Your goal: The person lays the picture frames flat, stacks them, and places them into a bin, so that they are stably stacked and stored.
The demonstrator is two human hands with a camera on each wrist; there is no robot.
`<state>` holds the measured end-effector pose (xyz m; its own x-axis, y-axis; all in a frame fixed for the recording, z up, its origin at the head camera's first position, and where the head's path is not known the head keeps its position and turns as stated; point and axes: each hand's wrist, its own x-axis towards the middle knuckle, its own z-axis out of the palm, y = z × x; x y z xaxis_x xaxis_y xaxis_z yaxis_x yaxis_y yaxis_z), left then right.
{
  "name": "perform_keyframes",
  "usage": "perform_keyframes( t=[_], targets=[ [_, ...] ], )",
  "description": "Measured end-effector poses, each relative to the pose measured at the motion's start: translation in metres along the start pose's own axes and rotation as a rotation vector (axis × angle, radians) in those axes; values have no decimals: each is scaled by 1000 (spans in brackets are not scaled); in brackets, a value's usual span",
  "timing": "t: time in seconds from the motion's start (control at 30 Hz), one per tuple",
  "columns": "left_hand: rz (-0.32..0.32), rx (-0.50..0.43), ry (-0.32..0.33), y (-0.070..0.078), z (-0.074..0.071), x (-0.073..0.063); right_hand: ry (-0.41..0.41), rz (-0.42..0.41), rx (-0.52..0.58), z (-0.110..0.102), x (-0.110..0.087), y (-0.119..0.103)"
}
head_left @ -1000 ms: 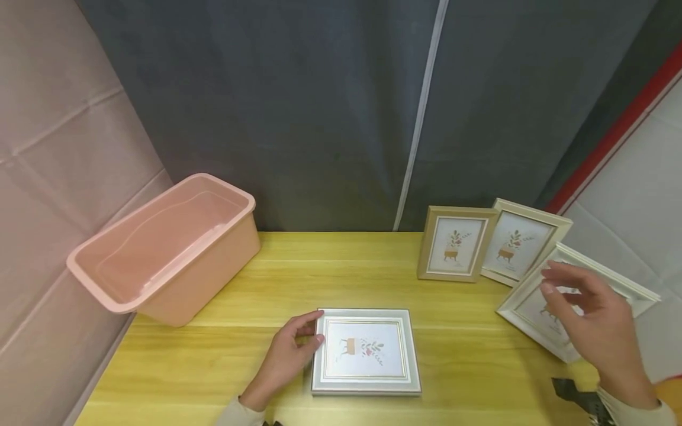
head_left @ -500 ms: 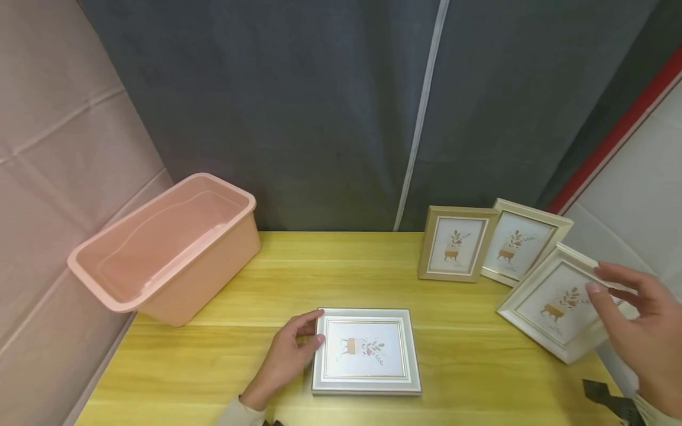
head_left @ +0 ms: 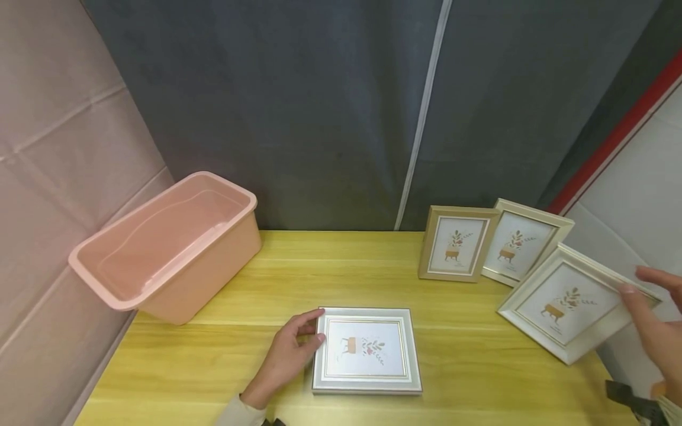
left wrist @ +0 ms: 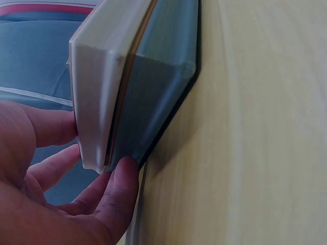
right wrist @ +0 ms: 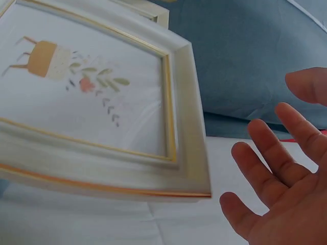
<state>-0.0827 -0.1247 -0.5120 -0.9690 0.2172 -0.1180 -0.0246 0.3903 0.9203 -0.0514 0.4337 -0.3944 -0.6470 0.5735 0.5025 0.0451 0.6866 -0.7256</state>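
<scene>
A white picture frame [head_left: 366,351] with a botanical print lies face up and turned sideways at the front of the table. My left hand [head_left: 290,352] touches its left edge, thumb and fingertips against the rim. In the left wrist view, the frame's edge [left wrist: 133,97] shows a pale upper layer over a grey-blue lower one. At the far right a cream picture frame [head_left: 567,305] stands propped upright. Close to its right side is my right hand [head_left: 658,319], partly cut off by the view. The right wrist view shows those fingers [right wrist: 273,158] spread and apart from the cream frame [right wrist: 191,127].
Behind the cream frame stand a tan picture frame [head_left: 426,248] and another cream one [head_left: 559,223], angled beside each other. A pink plastic tub [head_left: 208,266] sits at the back left of the wooden table [head_left: 341,269]. A dark curtain [head_left: 293,118] hangs behind.
My right hand has moved rightward, from in front of the propped cream frame to its right side, uncovering the print. The left hand and the frames have stayed put.
</scene>
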Motion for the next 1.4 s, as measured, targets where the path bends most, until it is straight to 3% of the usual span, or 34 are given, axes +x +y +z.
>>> perform_keyframes(
  t=[0.13, 0.23, 0.5, 0.63, 0.83, 0.97, 1.23, 1.4],
  targets=[
    [1, -3, -4, 0, 0, 0, -52, 157, -83, 2, 3, 7],
    [0, -7, -10, 0, 0, 1, -81, 205, -61, 5, 6, 15],
    [-1, -6, -14, -1, 0, 1, -77, 33, 35, 10, 10, 37],
    [-6, -12, -8, -1, 1, 1, -107, 65, 102, 13, 13, 39],
    [-8, -21, 0, -1, 1, 1, -127, 135, 73, 13, 18, 41],
    [1, -24, 13, 0, 1, 0, -127, 136, 127, 12, 19, 39],
    [26, -6, 4, -1, 1, -1, -323, 71, 177, -2, 17, 42],
    [2, -16, 11, 0, 1, -1, -386, -53, 85, -1, 13, 41]
  ],
)
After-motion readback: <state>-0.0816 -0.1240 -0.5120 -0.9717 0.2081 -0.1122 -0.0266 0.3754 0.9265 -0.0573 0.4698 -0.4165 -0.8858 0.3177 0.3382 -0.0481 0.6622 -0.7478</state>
